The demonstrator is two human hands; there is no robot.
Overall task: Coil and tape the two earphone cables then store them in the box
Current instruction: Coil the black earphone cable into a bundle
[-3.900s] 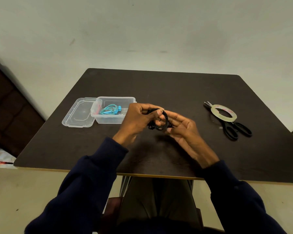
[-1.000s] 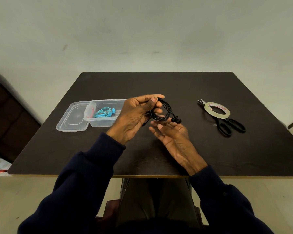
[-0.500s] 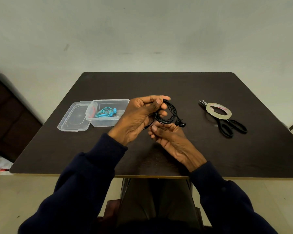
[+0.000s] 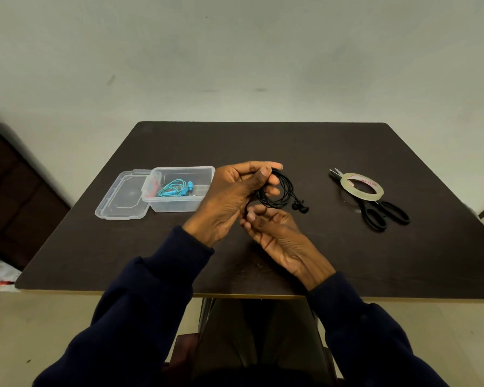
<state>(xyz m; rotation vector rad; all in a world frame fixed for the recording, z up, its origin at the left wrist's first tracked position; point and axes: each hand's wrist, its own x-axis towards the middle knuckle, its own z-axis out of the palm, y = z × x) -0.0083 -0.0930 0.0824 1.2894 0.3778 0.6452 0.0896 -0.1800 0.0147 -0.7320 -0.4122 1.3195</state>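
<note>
Above the middle of the dark table [image 4: 319,152], my left hand [image 4: 232,196] pinches the top of a coiled black earphone cable [image 4: 280,194] between thumb and fingers. Its two black earbuds [image 4: 301,206] hang off the coil's right side. Just below the coil is my right hand [image 4: 274,230], palm up, fingers curled at the coil's lower end; what they hold is hidden. A coiled teal earphone cable [image 4: 175,188] lies inside the clear plastic box [image 4: 179,205] at the left.
The box's clear lid [image 4: 123,196] lies flat to the left of the box. A roll of clear tape [image 4: 362,188] rests on black scissors [image 4: 380,213] at the right of the table. The table's front edge runs near my forearms.
My right hand has drawn in under the coil and its fingers have curled more. The left hand keeps its hold on the coil, which has barely moved.
</note>
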